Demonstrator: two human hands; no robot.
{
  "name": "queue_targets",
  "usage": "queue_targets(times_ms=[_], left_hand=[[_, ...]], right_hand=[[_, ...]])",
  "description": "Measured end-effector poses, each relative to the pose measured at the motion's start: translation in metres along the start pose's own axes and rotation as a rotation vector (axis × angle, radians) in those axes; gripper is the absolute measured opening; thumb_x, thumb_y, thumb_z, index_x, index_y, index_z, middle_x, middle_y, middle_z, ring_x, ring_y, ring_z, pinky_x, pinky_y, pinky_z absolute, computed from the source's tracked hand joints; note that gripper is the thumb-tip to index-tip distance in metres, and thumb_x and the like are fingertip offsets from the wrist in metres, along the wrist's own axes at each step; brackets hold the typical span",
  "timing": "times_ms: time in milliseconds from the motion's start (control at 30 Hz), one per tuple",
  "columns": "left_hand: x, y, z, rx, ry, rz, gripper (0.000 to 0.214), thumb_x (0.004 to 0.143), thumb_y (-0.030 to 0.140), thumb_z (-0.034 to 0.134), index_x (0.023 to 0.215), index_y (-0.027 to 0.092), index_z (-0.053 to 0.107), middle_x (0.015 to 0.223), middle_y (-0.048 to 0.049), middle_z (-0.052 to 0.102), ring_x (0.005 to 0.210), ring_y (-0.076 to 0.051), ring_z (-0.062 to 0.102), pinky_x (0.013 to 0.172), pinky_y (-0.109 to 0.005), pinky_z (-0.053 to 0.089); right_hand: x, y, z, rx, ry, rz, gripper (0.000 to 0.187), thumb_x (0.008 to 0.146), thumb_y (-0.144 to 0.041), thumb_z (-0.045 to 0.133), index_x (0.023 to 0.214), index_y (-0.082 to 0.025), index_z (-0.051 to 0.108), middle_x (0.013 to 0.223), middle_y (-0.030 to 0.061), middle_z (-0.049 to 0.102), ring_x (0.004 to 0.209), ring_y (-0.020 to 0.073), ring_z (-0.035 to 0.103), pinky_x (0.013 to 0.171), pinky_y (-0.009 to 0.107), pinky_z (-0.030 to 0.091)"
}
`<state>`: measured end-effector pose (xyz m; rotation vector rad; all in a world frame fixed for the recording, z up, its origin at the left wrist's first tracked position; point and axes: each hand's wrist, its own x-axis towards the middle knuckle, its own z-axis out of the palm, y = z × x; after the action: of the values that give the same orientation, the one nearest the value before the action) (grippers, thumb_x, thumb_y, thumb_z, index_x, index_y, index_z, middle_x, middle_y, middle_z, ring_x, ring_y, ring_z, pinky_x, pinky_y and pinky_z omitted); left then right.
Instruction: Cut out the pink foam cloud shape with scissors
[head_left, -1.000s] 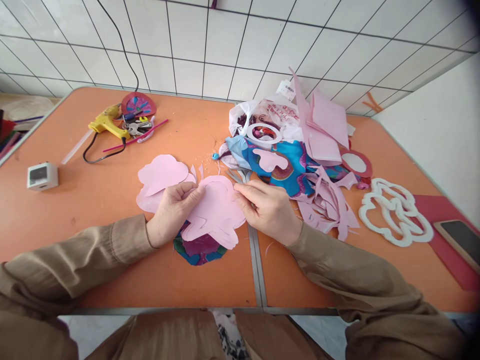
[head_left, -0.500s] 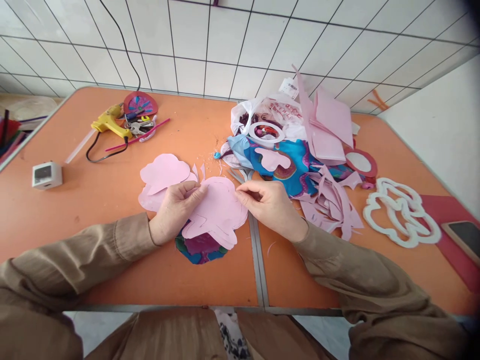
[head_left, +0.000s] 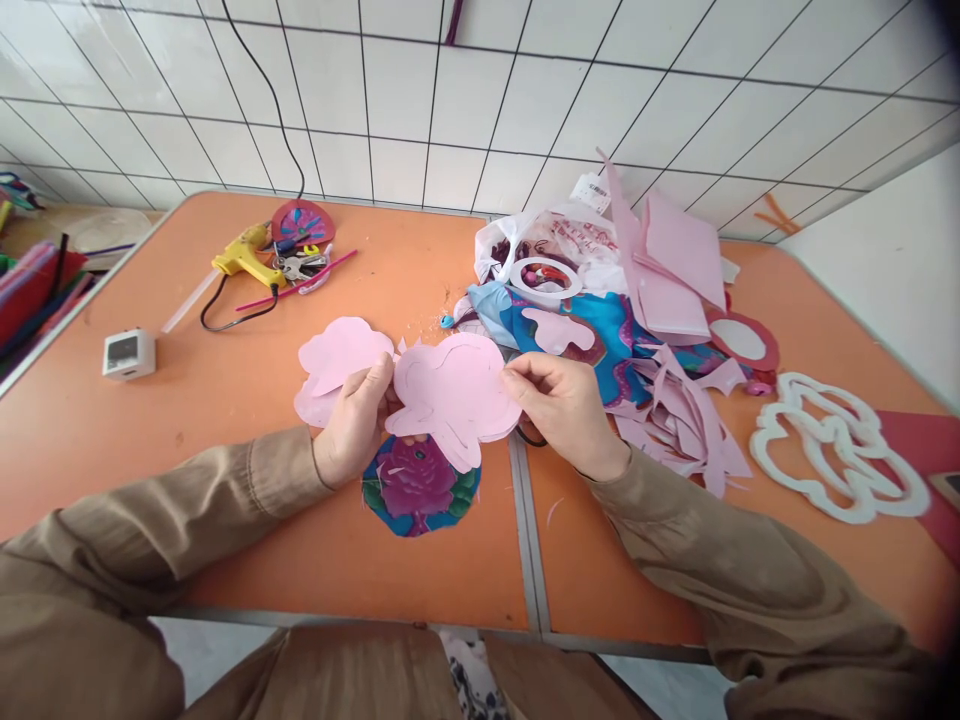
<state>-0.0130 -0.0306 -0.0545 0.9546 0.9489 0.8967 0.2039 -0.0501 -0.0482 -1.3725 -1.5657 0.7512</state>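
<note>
Both hands pinch one pink cloud-shaped paper cutout (head_left: 454,392) and hold it just above the orange table (head_left: 225,400) in the middle of the frame: the left hand (head_left: 356,425) grips its left edge between thumb and fingers, the right hand (head_left: 562,405) nips its right edge with thumb and forefinger. Under the cutout, touching the table, lies a round piece of flowered fabric (head_left: 420,487) – its upper part is covered by the paper. More pink cutouts (head_left: 337,362) lie flat just left of the left hand, partly hidden behind its fingers.

At upper centre right, a white plastic bag (head_left: 525,235) lies slumped open; a white ring (head_left: 546,280) rests at its mouth and dark and red bits show inside, too jumbled to name. Blue patterned fabric (head_left: 592,335) spreads below it, with pink paper sheets and scraps (head_left: 671,400) heaped over its right side.

At upper left a yellow glue gun (head_left: 241,262) lies beside a bunch of keys (head_left: 298,265), and a small white box (head_left: 129,353) sits at the left. White foam outlines (head_left: 832,445) lie at the right – a red sheet (head_left: 930,450) beyond them is cut off by the frame edge
</note>
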Motion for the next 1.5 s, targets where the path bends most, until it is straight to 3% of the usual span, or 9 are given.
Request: queue_targets(times_ms=[200, 367, 467, 633, 800, 1000, 1133, 1267, 1500], left_hand=[[-0.003, 0.002, 0.0, 0.067, -0.083, -0.033, 0.052, 0.077, 0.067, 0.064, 0.065, 0.017, 0.056, 0.058, -0.0046, 0.065, 0.044, -0.014, 0.059, 0.043, -0.026, 0.048], [-0.004, 0.0, -0.002, 0.105, -0.134, -0.016, 0.051, 0.083, 0.066, 0.058, 0.07, 0.016, 0.056, 0.064, -0.0068, 0.069, 0.046, -0.014, 0.061, 0.045, -0.025, 0.049], [-0.005, 0.001, -0.003, 0.208, -0.112, 0.053, 0.05, 0.086, 0.065, 0.056, 0.078, 0.016, 0.058, 0.068, -0.0058, 0.069, 0.051, -0.015, 0.064, 0.049, -0.026, 0.051], [-0.003, 0.007, -0.004, 0.554, -0.08, 0.228, 0.05, 0.072, 0.052, 0.078, 0.1, 0.014, 0.063, 0.076, -0.0042, 0.068, 0.063, -0.017, 0.063, 0.055, -0.026, 0.049], [0.002, 0.014, -0.01, 0.885, -0.006, 0.394, 0.038, 0.077, 0.053, 0.072, 0.09, 0.017, 0.069, 0.067, -0.0005, 0.065, 0.061, -0.015, 0.055, 0.06, -0.026, 0.045], [0.006, 0.016, -0.016, 0.994, -0.034, 0.499, 0.034, 0.082, 0.053, 0.068, 0.082, 0.018, 0.068, 0.057, 0.0015, 0.061, 0.053, -0.013, 0.054, 0.058, -0.024, 0.042], [0.007, 0.018, -0.017, 0.944, -0.064, 0.453, 0.035, 0.08, 0.052, 0.069, 0.086, 0.018, 0.068, 0.061, 0.0, 0.064, 0.056, -0.014, 0.06, 0.057, -0.024, 0.045], [0.004, 0.02, -0.013, 0.674, -0.143, 0.265, 0.035, 0.082, 0.048, 0.067, 0.095, 0.015, 0.067, 0.067, -0.0011, 0.066, 0.056, -0.014, 0.063, 0.055, -0.025, 0.052], [0.0, 0.023, -0.005, 0.403, -0.196, 0.047, 0.04, 0.083, 0.053, 0.066, 0.078, 0.014, 0.061, 0.075, -0.0055, 0.07, 0.054, -0.014, 0.068, 0.052, -0.026, 0.057]], right_hand=[[0.002, 0.007, -0.002, 0.011, 0.114, -0.039, 0.015, 0.083, -0.025, 0.062, 0.069, -0.019, 0.063, 0.056, -0.0021, 0.058, 0.047, 0.0105, 0.049, 0.043, 0.024, 0.043], [0.002, 0.007, -0.002, 0.029, 0.131, -0.014, 0.017, 0.084, -0.028, 0.064, 0.069, -0.02, 0.064, 0.055, -0.0027, 0.059, 0.044, 0.0107, 0.051, 0.039, 0.024, 0.042], [0.002, 0.007, -0.002, 0.054, 0.153, 0.008, 0.018, 0.084, -0.028, 0.064, 0.068, -0.02, 0.063, 0.053, -0.0037, 0.058, 0.041, 0.0103, 0.052, 0.038, 0.023, 0.043], [0.004, 0.007, -0.002, 0.092, 0.203, 0.009, 0.016, 0.082, -0.025, 0.065, 0.067, -0.021, 0.063, 0.049, -0.0043, 0.056, 0.038, 0.0109, 0.05, 0.035, 0.024, 0.041], [0.005, 0.005, -0.004, 0.105, 0.202, 0.02, 0.017, 0.081, -0.026, 0.066, 0.066, -0.021, 0.064, 0.049, -0.0035, 0.056, 0.038, 0.0118, 0.051, 0.035, 0.025, 0.041], [0.006, 0.004, -0.005, 0.139, 0.197, 0.03, 0.017, 0.08, -0.026, 0.066, 0.063, -0.022, 0.063, 0.048, -0.0039, 0.056, 0.038, 0.0113, 0.052, 0.034, 0.024, 0.042], [0.007, 0.007, -0.004, 0.16, 0.211, 0.032, 0.017, 0.079, -0.023, 0.066, 0.062, -0.023, 0.063, 0.048, -0.0037, 0.056, 0.037, 0.0109, 0.052, 0.033, 0.023, 0.042], [0.007, 0.009, -0.004, 0.169, 0.212, 0.013, 0.019, 0.079, -0.022, 0.067, 0.061, -0.024, 0.062, 0.047, -0.0038, 0.055, 0.036, 0.0114, 0.051, 0.032, 0.024, 0.04], [0.003, 0.005, -0.004, 0.058, 0.215, -0.022, 0.019, 0.083, -0.026, 0.064, 0.065, -0.022, 0.061, 0.049, -0.0044, 0.055, 0.037, 0.012, 0.051, 0.036, 0.027, 0.042]])
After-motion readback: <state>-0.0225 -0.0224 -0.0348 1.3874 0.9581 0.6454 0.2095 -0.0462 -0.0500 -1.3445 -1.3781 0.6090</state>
